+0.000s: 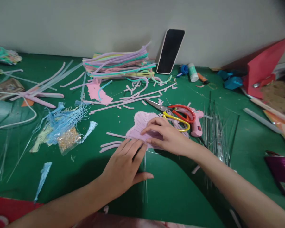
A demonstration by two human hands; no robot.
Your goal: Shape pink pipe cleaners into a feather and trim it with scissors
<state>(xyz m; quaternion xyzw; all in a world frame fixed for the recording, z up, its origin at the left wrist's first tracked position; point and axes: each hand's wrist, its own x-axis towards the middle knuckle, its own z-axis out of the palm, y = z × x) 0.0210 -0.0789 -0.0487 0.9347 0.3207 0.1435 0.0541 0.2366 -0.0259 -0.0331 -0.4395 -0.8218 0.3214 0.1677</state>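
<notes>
A lilac fuzzy piece made of pipe cleaners laid side by side (139, 122) lies on the green table, with a wavy top edge. My left hand (123, 164) rests palm down at its lower edge, fingers stretched over the strips and thumb out to the side. Loose pipe cleaner ends (110, 145) stick out left from under those fingers. Bent but apart, the fingers of my right hand (167, 134) touch the piece's right part and cover some of it. Just beyond that hand lie scissors (178, 115) with red and yellow handles and a pink glue gun (196, 123).
Bundled pastel pipe cleaners (118, 65) lie at the back beside a phone (171, 52) leaning on the wall. Blue tassels (61, 122) and a bag of gold beads (68, 141) are at left. Thin wires (217, 139) spread at right, near a purple object (281, 172).
</notes>
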